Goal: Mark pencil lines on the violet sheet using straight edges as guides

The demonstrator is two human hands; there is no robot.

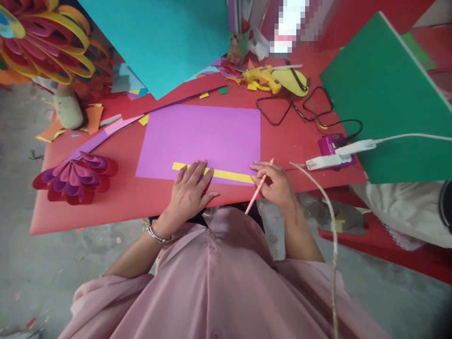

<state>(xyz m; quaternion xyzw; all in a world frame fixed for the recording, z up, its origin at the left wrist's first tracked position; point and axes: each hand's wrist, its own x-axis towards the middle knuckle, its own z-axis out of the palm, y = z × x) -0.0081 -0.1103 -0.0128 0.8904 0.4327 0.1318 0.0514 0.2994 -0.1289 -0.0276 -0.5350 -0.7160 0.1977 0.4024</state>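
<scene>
A purple paper sheet (205,136) lies on the red table (116,197). Along its near edge sits a narrow yellow paper strip (229,174). My left hand (190,188) lies flat with fingers stretched out, pressing the strip down onto the sheet. My right hand (273,181) is closed around a pink pencil (257,190), whose far end sits at the right end of the strip.
A yellow glue gun (263,77) with black cord (300,110) lies at the back. A green board (388,94) leans at right, a teal sheet (158,37) at back. A white power strip (328,161), a purple-red paper flower (76,176) and paper scraps surround the sheet.
</scene>
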